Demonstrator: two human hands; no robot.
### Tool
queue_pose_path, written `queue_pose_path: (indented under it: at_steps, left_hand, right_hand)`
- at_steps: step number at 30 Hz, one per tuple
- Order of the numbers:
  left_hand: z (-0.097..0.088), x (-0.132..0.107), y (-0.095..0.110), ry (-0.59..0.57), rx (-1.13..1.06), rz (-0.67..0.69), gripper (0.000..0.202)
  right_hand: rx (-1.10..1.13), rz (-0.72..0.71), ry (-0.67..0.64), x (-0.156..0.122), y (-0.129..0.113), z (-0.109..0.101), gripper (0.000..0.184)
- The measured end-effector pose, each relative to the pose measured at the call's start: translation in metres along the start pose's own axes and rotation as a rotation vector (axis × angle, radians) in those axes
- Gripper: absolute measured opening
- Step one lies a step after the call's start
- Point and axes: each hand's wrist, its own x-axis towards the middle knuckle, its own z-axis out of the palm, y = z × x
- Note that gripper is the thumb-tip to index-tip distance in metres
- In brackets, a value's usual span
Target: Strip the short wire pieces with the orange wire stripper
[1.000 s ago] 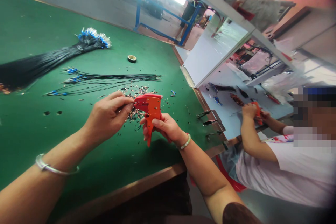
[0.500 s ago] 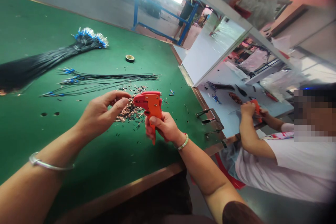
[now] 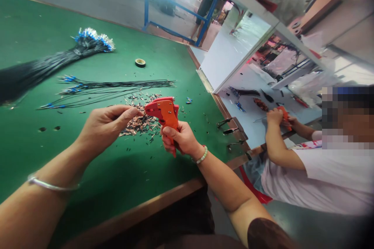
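Note:
My right hand [image 3: 184, 139] is wrapped around the handle of an orange and red wire stripper [image 3: 168, 113], its jaws pointing left. Just left of the jaws, the thumb and fingers of my left hand [image 3: 102, 129] are pinched together; what they hold is too small to make out. Beneath both hands lies a heap of copper and black wire scraps [image 3: 133, 126]. Behind it, thin black wires [image 3: 125, 84] with blue and silver ends are spread out on the green tabletop [image 3: 117, 179].
A thick bundle of black wires [image 3: 43, 66] lies at the far left. A tape roll [image 3: 140, 63] sits behind the loose wires. Metal clamps [image 3: 230, 131] stand at the table's right edge. Beyond, a co-worker [image 3: 315, 171] holds an orange tool [image 3: 284, 116] at another table.
My left fingers have closed into a pinch beside the jaws. The view has shifted slightly. My right hand keeps its grip on the wire stripper.

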Motion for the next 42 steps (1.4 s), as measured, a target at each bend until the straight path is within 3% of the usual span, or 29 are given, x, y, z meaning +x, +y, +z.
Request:
queue_pose_path:
  at_steps: [7,19,32,38,42]
  left_hand:
    - [-0.002,-0.002,0.002,0.063,-0.177,-0.080,0.020]
    - [-0.002,-0.001,0.001,0.031,-0.148,-0.075,0.017]
    - [-0.002,0.001,-0.002,-0.023,-0.141,-0.064,0.016]
    - [-0.003,-0.001,-0.001,-0.018,-0.131,-0.076,0.018]
    - [-0.007,0.000,-0.006,-0.018,-0.051,0.000,0.026]
  right_hand:
    - [0.124,0.044,-0.164,0.002,-0.002,-0.014,0.057]
    - [0.146,0.127,-0.226,0.001,-0.006,-0.020,0.059]
    - [0.059,0.118,-0.194,-0.003,-0.009,-0.017,0.062]
    - [0.013,0.098,-0.176,-0.004,-0.009,-0.014,0.055]
    - [-0.018,0.066,-0.173,-0.005,-0.008,-0.009,0.051]
